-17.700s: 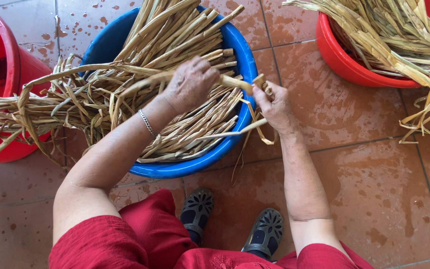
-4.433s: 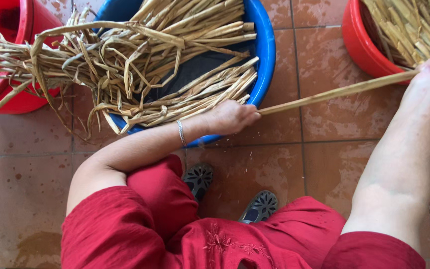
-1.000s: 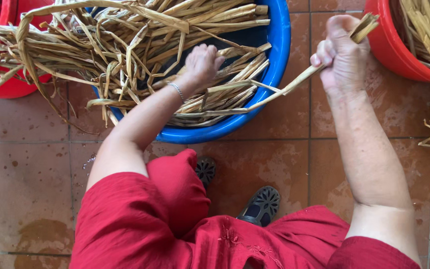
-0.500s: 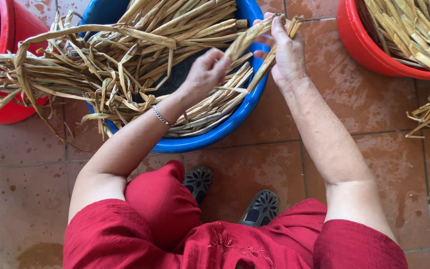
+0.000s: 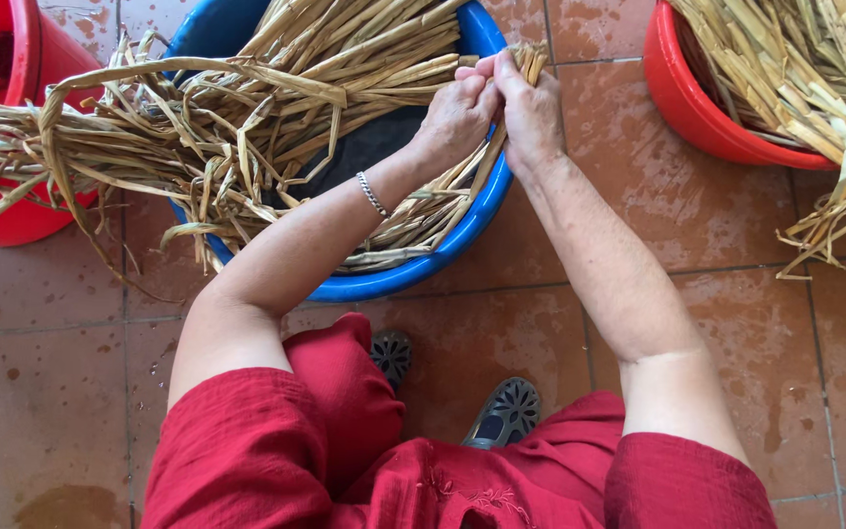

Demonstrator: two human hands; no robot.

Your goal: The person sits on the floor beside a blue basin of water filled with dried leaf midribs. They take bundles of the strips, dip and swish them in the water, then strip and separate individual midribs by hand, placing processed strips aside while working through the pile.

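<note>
Reed stalk (image 5: 531, 61) sat pinched between left hand (image 5: 457, 113) and right hand (image 5: 531, 113) over blue basin (image 5: 413, 279), apparently mid-split; next needed steady opposing pull.

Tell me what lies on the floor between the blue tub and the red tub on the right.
In the head view, only bare wet tile floor separates the blue tub from the red tub.
</note>
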